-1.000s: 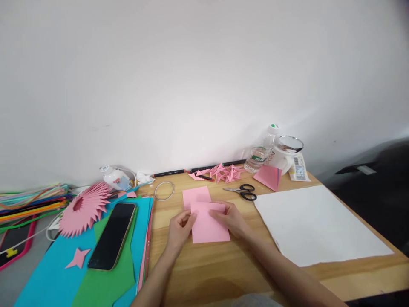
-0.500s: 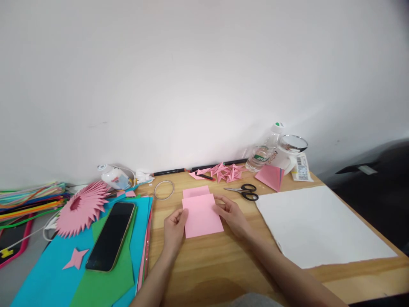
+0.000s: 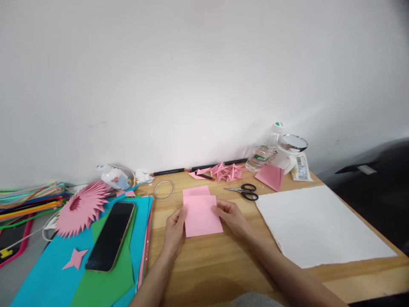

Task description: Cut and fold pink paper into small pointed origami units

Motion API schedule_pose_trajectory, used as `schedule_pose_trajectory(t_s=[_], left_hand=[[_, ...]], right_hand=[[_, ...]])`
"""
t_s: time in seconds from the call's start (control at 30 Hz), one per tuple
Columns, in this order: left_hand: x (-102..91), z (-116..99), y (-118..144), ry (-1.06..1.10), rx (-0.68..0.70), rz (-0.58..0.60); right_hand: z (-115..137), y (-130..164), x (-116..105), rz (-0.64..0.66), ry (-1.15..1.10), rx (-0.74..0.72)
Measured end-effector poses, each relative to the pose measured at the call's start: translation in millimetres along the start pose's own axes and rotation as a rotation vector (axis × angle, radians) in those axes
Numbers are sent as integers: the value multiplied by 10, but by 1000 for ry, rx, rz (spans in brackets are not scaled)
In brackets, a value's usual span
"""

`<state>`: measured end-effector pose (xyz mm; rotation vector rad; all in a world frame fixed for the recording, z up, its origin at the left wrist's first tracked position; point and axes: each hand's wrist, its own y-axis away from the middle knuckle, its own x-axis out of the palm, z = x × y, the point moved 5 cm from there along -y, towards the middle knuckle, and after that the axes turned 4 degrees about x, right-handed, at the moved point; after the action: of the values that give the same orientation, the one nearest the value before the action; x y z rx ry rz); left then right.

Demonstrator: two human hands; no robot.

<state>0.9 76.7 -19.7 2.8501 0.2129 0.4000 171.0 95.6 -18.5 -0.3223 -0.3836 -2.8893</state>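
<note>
A square sheet of pink paper (image 3: 202, 219) is held by its two side edges, in the middle of the view. My left hand (image 3: 175, 224) pinches the left edge, thumb on top. On the opposite edge my right hand (image 3: 230, 216) grips with its thumb on the face and its fingers behind. Another pink sheet (image 3: 195, 191) lies on the table behind, partly covered by the held one. Black-handled scissors (image 3: 247, 191) rest beyond my right hand. A thin metal ring (image 3: 164, 190) lies beyond my left hand.
A white board (image 3: 322, 226) covers the right of the table. Folded pink stars (image 3: 226, 172), a water bottle (image 3: 258, 157) and a white mug (image 3: 284, 157) stand along the wall. Leftward, a phone (image 3: 110, 236) lies on coloured paper, near a pleated pink paper ring (image 3: 83, 213).
The held pink sheet has come slightly toward level and its top edge sits a little lower. Both hands keep hold of it with only small shifts.
</note>
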Motion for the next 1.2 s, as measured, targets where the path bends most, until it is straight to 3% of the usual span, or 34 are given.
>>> schedule_pose_trajectory(t_s=[0.23,0.53,0.87,1.2], left_hand=[[-33,42,-23,-28,42,12],[-48,17,-35,-8,60,-16],[-6,72,-16,-15,14,47],[-5,94,-17,-3,-11,39]], right_hand=[[-10,5,20,48,44,-1],[32,7,76,120,-75,10],[-52,-5,22,86,34,-5],[-23,-3,4,-3,-31,52]])
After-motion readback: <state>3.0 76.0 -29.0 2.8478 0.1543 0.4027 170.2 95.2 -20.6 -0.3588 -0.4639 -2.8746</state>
